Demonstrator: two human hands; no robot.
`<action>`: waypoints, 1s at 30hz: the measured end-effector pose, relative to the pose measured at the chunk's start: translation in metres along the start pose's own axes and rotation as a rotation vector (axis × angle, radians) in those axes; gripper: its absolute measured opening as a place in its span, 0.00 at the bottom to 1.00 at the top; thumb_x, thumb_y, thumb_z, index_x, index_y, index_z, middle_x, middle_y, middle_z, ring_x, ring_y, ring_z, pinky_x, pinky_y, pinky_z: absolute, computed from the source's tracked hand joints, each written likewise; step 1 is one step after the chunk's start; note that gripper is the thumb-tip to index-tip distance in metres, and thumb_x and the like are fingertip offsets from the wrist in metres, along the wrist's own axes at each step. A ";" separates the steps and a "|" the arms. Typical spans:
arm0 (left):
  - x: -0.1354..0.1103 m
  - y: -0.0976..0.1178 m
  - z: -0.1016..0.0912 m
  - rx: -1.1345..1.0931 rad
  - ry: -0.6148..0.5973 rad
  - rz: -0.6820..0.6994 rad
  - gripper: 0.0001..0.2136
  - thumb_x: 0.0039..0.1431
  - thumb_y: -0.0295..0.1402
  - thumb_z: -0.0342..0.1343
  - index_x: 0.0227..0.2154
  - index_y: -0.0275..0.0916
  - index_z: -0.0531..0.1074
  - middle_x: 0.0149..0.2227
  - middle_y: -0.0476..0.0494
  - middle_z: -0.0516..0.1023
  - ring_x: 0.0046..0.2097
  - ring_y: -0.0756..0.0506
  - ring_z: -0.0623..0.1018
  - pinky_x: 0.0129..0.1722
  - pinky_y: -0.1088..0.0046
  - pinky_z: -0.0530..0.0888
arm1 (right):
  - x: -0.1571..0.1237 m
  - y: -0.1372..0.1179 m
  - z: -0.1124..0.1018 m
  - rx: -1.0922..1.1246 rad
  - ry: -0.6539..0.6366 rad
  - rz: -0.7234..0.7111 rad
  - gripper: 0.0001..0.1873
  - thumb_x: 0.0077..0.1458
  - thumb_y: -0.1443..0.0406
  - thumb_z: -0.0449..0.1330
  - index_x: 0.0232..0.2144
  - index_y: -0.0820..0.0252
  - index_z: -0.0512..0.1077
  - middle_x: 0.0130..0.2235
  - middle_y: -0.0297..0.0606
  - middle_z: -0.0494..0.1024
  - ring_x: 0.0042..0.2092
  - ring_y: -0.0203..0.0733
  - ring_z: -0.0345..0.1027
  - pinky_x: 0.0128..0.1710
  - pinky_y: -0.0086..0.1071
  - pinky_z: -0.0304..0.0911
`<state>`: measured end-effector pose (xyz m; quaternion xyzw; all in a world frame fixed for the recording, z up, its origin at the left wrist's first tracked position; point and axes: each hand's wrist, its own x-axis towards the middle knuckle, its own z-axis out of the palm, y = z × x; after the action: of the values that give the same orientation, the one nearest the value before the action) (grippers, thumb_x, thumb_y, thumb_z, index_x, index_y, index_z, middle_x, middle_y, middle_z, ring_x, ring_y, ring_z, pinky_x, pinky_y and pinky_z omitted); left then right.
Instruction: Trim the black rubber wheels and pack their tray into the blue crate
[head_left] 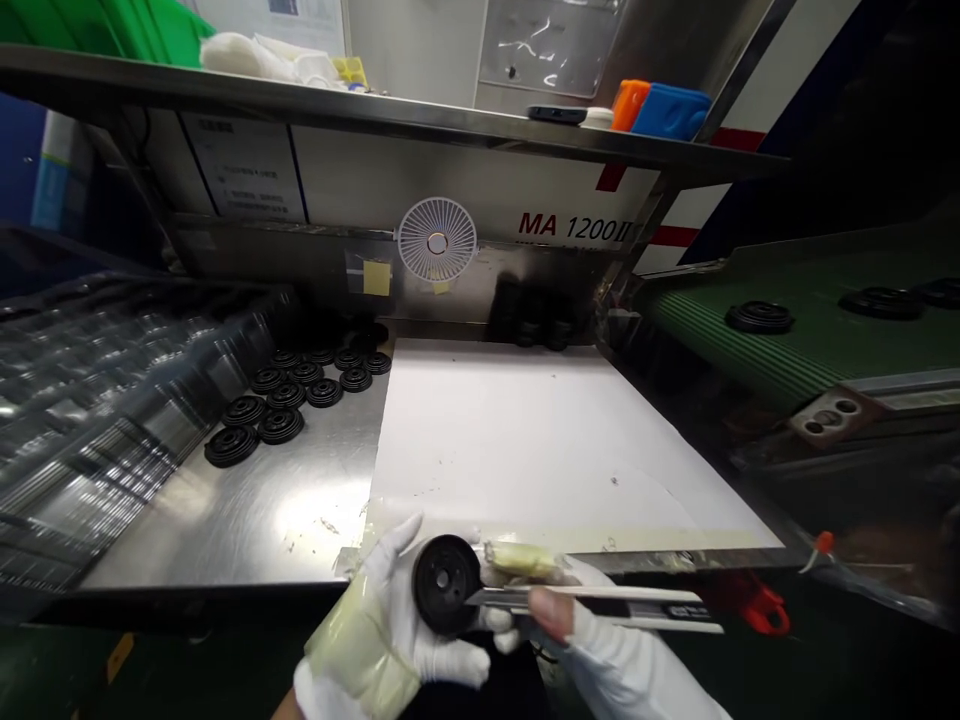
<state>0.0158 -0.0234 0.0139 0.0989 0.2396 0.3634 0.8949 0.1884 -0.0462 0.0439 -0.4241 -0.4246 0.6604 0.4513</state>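
Observation:
My left hand point(379, 625), in a white glove with yellowish tape round the palm, grips a round black part point(444, 568) with a raised rim and a small hub at its centre. Its hollow side faces me. In my right hand point(577, 630), also gloved but with the thumb tip bare, is a utility knife point(637, 607). The knife's blade points left and its tip lies at the inside of the part's rim. Both hands are just off the front edge of the workbench. The fingers behind the part are partly hidden.
A white sheet point(510, 450) covers the bench middle. Several black ringed parts point(281, 424) stand on the metal surface to its left, beside clear plastic trays point(112, 400). A green conveyor point(750, 350) at right carries more parts. A small fan point(437, 241) hangs under the shelf point(420, 112).

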 end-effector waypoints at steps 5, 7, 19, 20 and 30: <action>-0.004 -0.008 -0.004 0.084 0.023 0.015 0.22 0.60 0.45 0.46 0.30 0.28 0.73 0.28 0.35 0.73 0.23 0.51 0.73 0.13 0.84 0.62 | 0.008 0.005 0.010 0.044 -0.063 0.075 0.10 0.46 0.62 0.66 0.28 0.62 0.70 0.27 0.34 0.74 0.30 0.36 0.69 0.36 0.32 0.64; -0.004 -0.010 -0.002 0.113 0.042 0.005 0.26 0.60 0.49 0.44 0.27 0.28 0.73 0.25 0.36 0.73 0.19 0.53 0.70 0.12 0.84 0.60 | 0.007 0.009 0.011 -0.015 0.030 0.090 0.13 0.47 0.58 0.65 0.24 0.63 0.70 0.26 0.36 0.74 0.30 0.37 0.67 0.36 0.32 0.63; 0.001 -0.017 -0.005 0.180 -0.006 -0.021 0.36 0.59 0.56 0.34 0.20 0.26 0.72 0.17 0.38 0.69 0.18 0.53 0.68 0.13 0.84 0.60 | 0.008 0.013 0.018 -0.108 0.164 0.167 0.21 0.38 0.51 0.69 0.20 0.64 0.71 0.23 0.38 0.72 0.26 0.37 0.65 0.29 0.32 0.62; 0.001 -0.017 -0.006 0.183 -0.009 -0.023 0.36 0.59 0.56 0.33 0.20 0.26 0.72 0.17 0.38 0.68 0.18 0.53 0.68 0.14 0.84 0.60 | 0.008 0.013 0.018 -0.113 0.170 0.177 0.22 0.37 0.51 0.70 0.20 0.65 0.72 0.23 0.38 0.72 0.26 0.37 0.65 0.29 0.32 0.62; 0.003 -0.020 -0.009 0.250 0.011 -0.002 0.37 0.59 0.56 0.32 0.17 0.27 0.71 0.17 0.37 0.68 0.19 0.54 0.67 0.14 0.84 0.58 | 0.008 0.026 0.011 -0.138 0.181 0.257 0.24 0.37 0.48 0.68 0.18 0.65 0.72 0.22 0.40 0.73 0.25 0.36 0.65 0.28 0.31 0.62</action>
<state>0.0252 -0.0361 -0.0020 0.2075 0.2880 0.3304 0.8746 0.1700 -0.0469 0.0216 -0.5626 -0.3690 0.6411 0.3693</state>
